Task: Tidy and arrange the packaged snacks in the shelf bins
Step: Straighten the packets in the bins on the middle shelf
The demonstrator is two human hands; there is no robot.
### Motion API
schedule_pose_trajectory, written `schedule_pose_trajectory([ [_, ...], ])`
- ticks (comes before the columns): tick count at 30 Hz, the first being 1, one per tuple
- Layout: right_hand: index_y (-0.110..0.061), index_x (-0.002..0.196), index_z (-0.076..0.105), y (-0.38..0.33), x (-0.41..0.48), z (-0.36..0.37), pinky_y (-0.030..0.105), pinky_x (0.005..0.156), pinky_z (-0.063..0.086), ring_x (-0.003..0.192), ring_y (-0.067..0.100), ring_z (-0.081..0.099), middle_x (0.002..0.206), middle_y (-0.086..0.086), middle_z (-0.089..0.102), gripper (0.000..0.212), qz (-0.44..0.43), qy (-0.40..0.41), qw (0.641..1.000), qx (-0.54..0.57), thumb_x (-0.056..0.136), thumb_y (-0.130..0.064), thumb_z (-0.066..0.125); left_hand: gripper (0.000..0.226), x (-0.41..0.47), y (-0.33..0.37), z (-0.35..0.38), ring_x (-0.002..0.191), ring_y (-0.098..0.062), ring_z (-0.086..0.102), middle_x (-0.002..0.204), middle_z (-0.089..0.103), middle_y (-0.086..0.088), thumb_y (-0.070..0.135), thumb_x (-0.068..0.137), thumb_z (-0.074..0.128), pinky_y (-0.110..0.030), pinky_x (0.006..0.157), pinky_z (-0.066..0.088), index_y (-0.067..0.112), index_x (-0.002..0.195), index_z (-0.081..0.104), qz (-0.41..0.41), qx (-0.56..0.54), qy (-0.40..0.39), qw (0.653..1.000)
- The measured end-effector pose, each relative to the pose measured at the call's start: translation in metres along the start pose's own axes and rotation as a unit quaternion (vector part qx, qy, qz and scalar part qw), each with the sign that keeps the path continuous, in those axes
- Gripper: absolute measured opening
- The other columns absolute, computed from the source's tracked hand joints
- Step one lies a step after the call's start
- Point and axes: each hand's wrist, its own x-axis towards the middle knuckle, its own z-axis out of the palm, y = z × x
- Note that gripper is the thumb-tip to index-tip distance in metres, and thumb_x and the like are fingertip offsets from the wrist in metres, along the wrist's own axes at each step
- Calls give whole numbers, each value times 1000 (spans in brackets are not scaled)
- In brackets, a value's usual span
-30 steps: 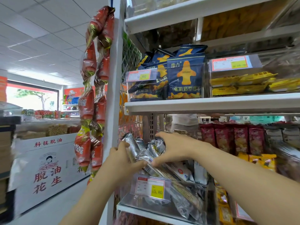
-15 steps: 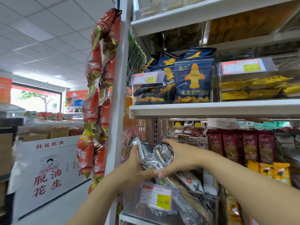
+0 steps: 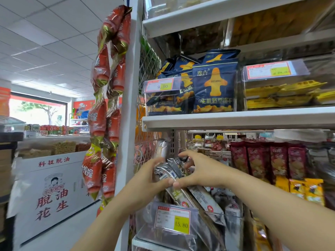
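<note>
We record motion blur over the packets (image 3: pixel 167 171); their print cannot be read. The left hand (image 3: pixel 145 180) grips the silver bundle from the left, with its fingers hidden behind and its thumb in front. The right hand (image 3: pixel 201 171) arches over the bundle, thumb pressed on the lower edge beside the left thumb and fingers curled onto the top. The packets stand above a clear bin (image 3: pixel 145 225) at the lower shelf's left end. The lower tag (image 3: pixel 173 221) reads 15.80. Above, blue packs (image 3: pixel 213 89) stand by an upper tag (image 3: pixel 160 85) reading 9.90.
</note>
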Motion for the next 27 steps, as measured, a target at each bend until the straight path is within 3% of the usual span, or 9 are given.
schedule_pose_trajectory([
  [4,-31,125,48,-4,-11,-11,31,94,45,111,12,50,125,-9,49,67,-5,-7,993,-120,69,-54,76,54,-6,0,5,113,-10,46,126,40,5,51,77,69,-26,94,42,38,124,46,-19,43,69,997],
  [7,-24,98,59,-2,-21,-20,34,79,51,86,11,56,90,-16,55,45,10,21,979,-203,71,-56,73,54,-10,8,9,94,-14,61,115,57,0,52,82,64,-29,76,48,36,129,43,-30,31,59,997],
  [9,-18,88,61,3,-24,-23,30,66,47,73,10,55,78,-12,58,39,16,25,977,-213,73,-53,74,61,-11,13,14,98,-15,61,119,55,11,56,81,62,-28,76,47,36,133,38,-28,31,56,998],
  [11,-17,80,60,7,-26,-25,27,60,44,69,10,55,77,-5,63,32,14,22,977,-210,75,-45,76,60,-10,18,20,96,-16,61,117,54,14,49,82,66,-24,74,46,35,134,39,-16,29,83,996],
  [15,-24,70,57,14,-36,-29,23,54,40,68,10,57,74,-8,60,24,15,7,977,-213,77,-36,77,52,-8,31,15,67,-5,52,88,54,14,27,86,66,-14,53,38,35,129,39,6,-21,164,986],
  [19,-27,68,57,14,-41,-25,24,54,40,75,10,59,74,-11,60,24,6,-4,970,-242,76,-40,76,49,-8,47,6,66,-12,57,83,58,8,27,86,66,-29,55,48,36,121,33,28,-44,203,978],
  [23,-25,66,61,14,-47,-22,22,56,42,61,4,54,65,-12,59,23,19,-84,968,-236,78,-38,75,40,-10,58,2,64,-11,51,79,54,10,26,88,63,-30,55,42,35,116,37,62,-47,216,973],
  [25,-23,74,66,17,-48,-19,24,61,46,65,5,55,73,-9,64,19,18,-95,966,-242,80,-39,73,40,-10,62,-1,66,-11,51,83,54,8,25,89,62,-30,57,44,35,119,38,76,-51,223,971],
  [27,-26,87,65,17,-48,-16,27,65,45,78,7,54,96,-9,62,16,-5,-34,965,-261,81,-40,70,40,-10,63,-1,69,-11,50,88,54,9,24,89,61,-27,60,42,35,121,39,85,-51,224,969],
])
